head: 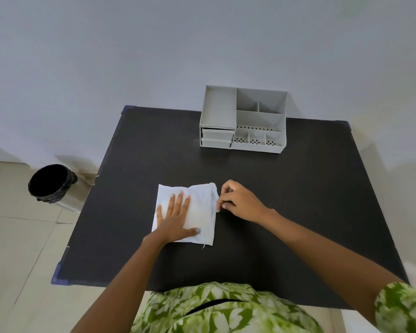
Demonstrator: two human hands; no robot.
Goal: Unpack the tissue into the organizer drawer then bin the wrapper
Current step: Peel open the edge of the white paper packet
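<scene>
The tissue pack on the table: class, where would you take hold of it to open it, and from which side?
Take the tissue pack at its right-hand edge, coming in from the right. It lies flat with the left hand pressed on its middle, so only the edges are free. The right edge shows a loose seam, and the right hand already pinches there.

A white tissue pack [202, 210] in a thin crinkled wrapper lies flat near the middle of the black worktop [286, 200]. The grey organizer [244, 120] stands at the far edge, its two small drawers [217, 138] shut. A black-lined bin [52, 182] sits on the floor to the left.
</scene>
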